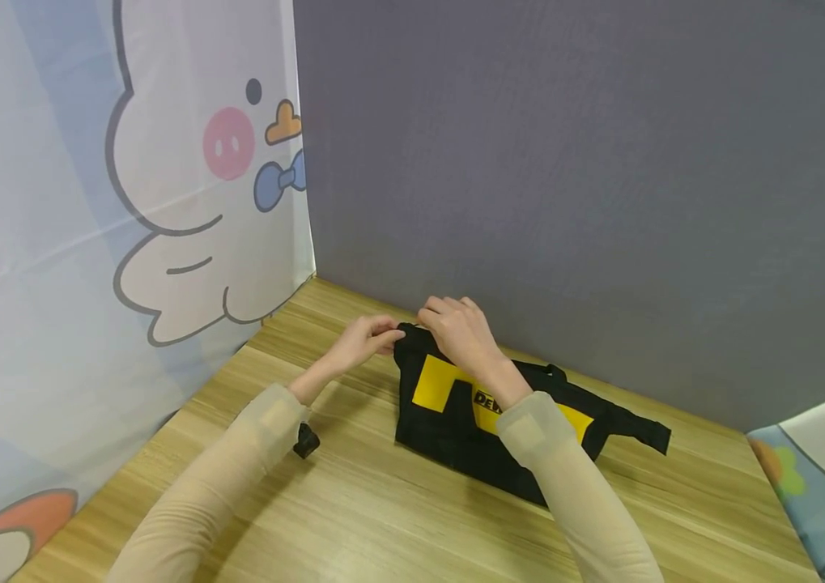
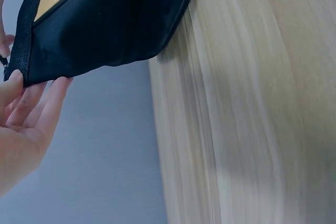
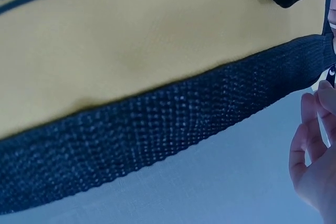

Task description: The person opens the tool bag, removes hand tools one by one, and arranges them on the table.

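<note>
A black and yellow tool bag (image 1: 432,429) stands on the wooden table, its zipped top edge facing up. At its upper left corner, my left hand (image 1: 363,343) pinches the black fabric between thumb and fingers; the left wrist view shows this hand (image 2: 25,124) holding the corner from below. Just beside it, my right hand (image 1: 458,328) is bent over the top edge. In the right wrist view, the thumb and fingertips of the right hand (image 3: 315,156) pinch a small dark zipper pull (image 3: 331,73) at the end of the black webbing (image 3: 157,114).
A small black object (image 1: 306,440) lies on the table (image 1: 354,502) by the left forearm, partly covered by the sleeve. A grey panel (image 1: 565,178) rises behind the bag, and cartoon-printed cloth (image 1: 186,186) hangs along the left. The bag's black end strap (image 1: 638,427) extends right.
</note>
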A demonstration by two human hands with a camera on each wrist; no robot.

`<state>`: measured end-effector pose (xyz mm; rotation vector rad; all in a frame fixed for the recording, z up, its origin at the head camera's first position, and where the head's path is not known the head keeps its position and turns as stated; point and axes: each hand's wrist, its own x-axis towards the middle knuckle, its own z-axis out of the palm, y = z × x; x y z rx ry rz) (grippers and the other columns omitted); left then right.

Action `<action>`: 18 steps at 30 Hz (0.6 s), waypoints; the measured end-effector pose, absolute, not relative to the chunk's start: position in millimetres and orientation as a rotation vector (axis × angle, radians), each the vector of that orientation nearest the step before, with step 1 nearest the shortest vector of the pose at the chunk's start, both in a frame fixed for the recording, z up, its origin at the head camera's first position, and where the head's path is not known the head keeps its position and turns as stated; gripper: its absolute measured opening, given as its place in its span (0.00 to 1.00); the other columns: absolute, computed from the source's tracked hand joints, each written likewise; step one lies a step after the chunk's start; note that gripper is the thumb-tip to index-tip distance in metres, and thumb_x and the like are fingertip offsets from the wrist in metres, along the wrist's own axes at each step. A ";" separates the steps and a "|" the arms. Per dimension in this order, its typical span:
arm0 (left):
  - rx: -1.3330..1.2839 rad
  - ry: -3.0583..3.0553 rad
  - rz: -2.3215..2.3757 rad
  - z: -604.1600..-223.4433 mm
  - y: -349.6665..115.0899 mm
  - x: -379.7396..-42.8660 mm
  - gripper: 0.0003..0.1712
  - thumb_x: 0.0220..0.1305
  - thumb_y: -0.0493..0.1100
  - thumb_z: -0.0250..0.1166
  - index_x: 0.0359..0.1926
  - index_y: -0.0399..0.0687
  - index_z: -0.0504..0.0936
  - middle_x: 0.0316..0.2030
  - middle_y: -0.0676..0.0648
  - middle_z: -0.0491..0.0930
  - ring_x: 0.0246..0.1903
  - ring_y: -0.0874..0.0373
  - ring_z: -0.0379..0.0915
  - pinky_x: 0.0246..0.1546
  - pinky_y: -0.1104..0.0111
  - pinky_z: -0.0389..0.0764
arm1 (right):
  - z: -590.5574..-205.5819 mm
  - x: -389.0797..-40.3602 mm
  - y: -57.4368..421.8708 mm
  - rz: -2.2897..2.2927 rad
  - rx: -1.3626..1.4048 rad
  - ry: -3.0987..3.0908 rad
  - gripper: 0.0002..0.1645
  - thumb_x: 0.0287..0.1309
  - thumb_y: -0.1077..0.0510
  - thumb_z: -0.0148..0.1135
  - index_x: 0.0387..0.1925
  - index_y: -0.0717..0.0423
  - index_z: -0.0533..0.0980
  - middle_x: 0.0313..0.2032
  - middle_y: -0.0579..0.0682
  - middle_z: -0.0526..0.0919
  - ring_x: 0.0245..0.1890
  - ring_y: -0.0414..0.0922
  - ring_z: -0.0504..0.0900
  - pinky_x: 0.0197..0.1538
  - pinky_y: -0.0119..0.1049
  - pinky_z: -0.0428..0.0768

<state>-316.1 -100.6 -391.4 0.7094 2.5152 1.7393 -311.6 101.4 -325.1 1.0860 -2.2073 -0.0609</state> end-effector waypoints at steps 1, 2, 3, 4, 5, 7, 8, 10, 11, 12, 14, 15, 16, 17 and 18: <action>0.697 2.515 1.738 -390.6 -100.6 -315.9 0.12 0.66 0.46 0.57 0.40 0.42 0.80 0.34 0.39 0.83 0.36 0.49 0.84 0.42 0.55 0.82 | -324.6 -311.5 101.8 -0.067 1.087 -2.206 0.06 0.60 0.59 0.59 0.28 0.49 0.80 0.29 0.44 0.81 0.24 0.42 0.75 0.28 0.31 0.61; 0.692 2.516 1.735 -389.8 -100.5 -315.5 0.11 0.67 0.45 0.57 0.40 0.43 0.80 0.34 0.39 0.83 0.36 0.50 0.84 0.42 0.55 0.82 | -324.0 -311.4 102.2 -0.070 1.087 -2.207 0.06 0.60 0.59 0.59 0.28 0.49 0.80 0.29 0.44 0.80 0.24 0.42 0.75 0.28 0.31 0.61; 0.691 2.522 1.727 -389.1 -100.6 -315.2 0.11 0.67 0.45 0.56 0.40 0.43 0.80 0.34 0.40 0.83 0.36 0.52 0.84 0.42 0.56 0.82 | -323.3 -311.2 102.5 -0.076 1.085 -2.207 0.06 0.60 0.59 0.59 0.28 0.49 0.79 0.29 0.44 0.80 0.24 0.42 0.75 0.28 0.31 0.61; 0.693 2.526 1.721 -388.6 -100.5 -315.1 0.10 0.67 0.44 0.56 0.40 0.43 0.80 0.33 0.40 0.83 0.35 0.52 0.84 0.42 0.55 0.82 | -323.2 -311.1 103.2 -0.079 1.083 -2.209 0.06 0.60 0.59 0.60 0.28 0.48 0.79 0.29 0.44 0.80 0.24 0.42 0.75 0.28 0.31 0.61; 0.692 2.522 1.723 -388.2 -100.1 -315.1 0.09 0.67 0.44 0.56 0.39 0.44 0.80 0.33 0.41 0.83 0.35 0.53 0.84 0.42 0.55 0.82 | -322.9 -311.0 103.8 -0.077 1.083 -2.212 0.06 0.60 0.59 0.60 0.27 0.48 0.79 0.29 0.43 0.80 0.24 0.42 0.75 0.28 0.31 0.60; 0.699 2.516 1.729 -387.0 -99.6 -314.7 0.09 0.67 0.42 0.56 0.39 0.44 0.80 0.34 0.41 0.83 0.35 0.53 0.84 0.42 0.54 0.82 | -322.5 -310.9 105.1 -0.077 1.086 -2.220 0.06 0.60 0.59 0.60 0.27 0.48 0.79 0.28 0.43 0.80 0.24 0.41 0.74 0.28 0.31 0.58; 0.704 2.517 1.727 -386.6 -99.3 -314.5 0.09 0.67 0.42 0.56 0.40 0.44 0.80 0.34 0.40 0.83 0.35 0.53 0.84 0.42 0.54 0.82 | -322.2 -310.9 105.7 -0.076 1.090 -2.224 0.06 0.60 0.59 0.59 0.27 0.48 0.79 0.28 0.43 0.80 0.24 0.41 0.74 0.28 0.31 0.58; 0.709 2.508 1.732 -386.2 -98.8 -314.7 0.09 0.67 0.42 0.56 0.40 0.43 0.80 0.36 0.40 0.83 0.35 0.53 0.84 0.42 0.53 0.82 | -321.8 -311.2 107.2 -0.087 1.097 -2.233 0.06 0.60 0.59 0.59 0.28 0.48 0.79 0.29 0.43 0.80 0.24 0.41 0.74 0.28 0.31 0.57; 0.705 2.498 1.739 -386.1 -98.6 -314.6 0.10 0.67 0.43 0.56 0.40 0.43 0.80 0.36 0.40 0.83 0.35 0.53 0.84 0.42 0.53 0.82 | -321.5 -311.4 108.2 -0.093 1.102 -2.236 0.06 0.61 0.58 0.59 0.28 0.48 0.79 0.29 0.43 0.80 0.24 0.42 0.74 0.28 0.31 0.57; 0.709 2.493 1.744 -386.5 -98.8 -314.7 0.10 0.67 0.43 0.56 0.40 0.42 0.80 0.36 0.39 0.83 0.36 0.52 0.84 0.42 0.53 0.82 | -321.3 -311.5 109.4 -0.105 1.103 -2.238 0.06 0.61 0.58 0.59 0.29 0.48 0.79 0.29 0.43 0.79 0.24 0.42 0.74 0.28 0.31 0.57; 0.705 2.483 1.759 -387.9 -99.7 -315.3 0.11 0.68 0.44 0.55 0.40 0.41 0.80 0.37 0.38 0.82 0.36 0.51 0.83 0.42 0.55 0.82 | -320.8 -311.2 113.2 -0.125 1.094 -2.244 0.05 0.60 0.58 0.59 0.30 0.48 0.79 0.29 0.43 0.79 0.24 0.41 0.74 0.28 0.31 0.56; 0.701 2.479 1.768 -388.6 -100.5 -315.7 0.12 0.68 0.44 0.55 0.41 0.40 0.80 0.37 0.37 0.82 0.37 0.50 0.83 0.42 0.56 0.83 | -320.8 -310.8 115.6 -0.123 1.089 -2.247 0.05 0.60 0.59 0.60 0.29 0.48 0.79 0.29 0.43 0.79 0.23 0.41 0.74 0.28 0.31 0.56; 0.693 2.479 1.771 -389.0 -101.4 -315.9 0.12 0.68 0.44 0.55 0.41 0.40 0.79 0.37 0.37 0.81 0.37 0.50 0.83 0.42 0.58 0.83 | -321.0 -310.3 118.0 -0.115 1.086 -2.249 0.05 0.59 0.59 0.60 0.29 0.48 0.79 0.28 0.43 0.79 0.22 0.41 0.73 0.28 0.31 0.56; 0.679 2.478 1.775 -389.5 -102.3 -316.0 0.12 0.68 0.44 0.55 0.41 0.40 0.79 0.37 0.37 0.81 0.38 0.49 0.83 0.41 0.59 0.83 | -321.4 -309.8 120.5 -0.101 1.086 -2.248 0.05 0.58 0.60 0.61 0.28 0.48 0.79 0.27 0.44 0.78 0.22 0.41 0.73 0.27 0.31 0.55; 0.666 2.482 1.776 -389.9 -103.5 -316.2 0.12 0.68 0.44 0.55 0.41 0.41 0.79 0.37 0.38 0.81 0.38 0.50 0.83 0.41 0.60 0.83 | -321.9 -309.4 122.8 -0.091 1.085 -2.246 0.05 0.57 0.60 0.62 0.27 0.48 0.79 0.27 0.44 0.78 0.21 0.41 0.72 0.27 0.30 0.55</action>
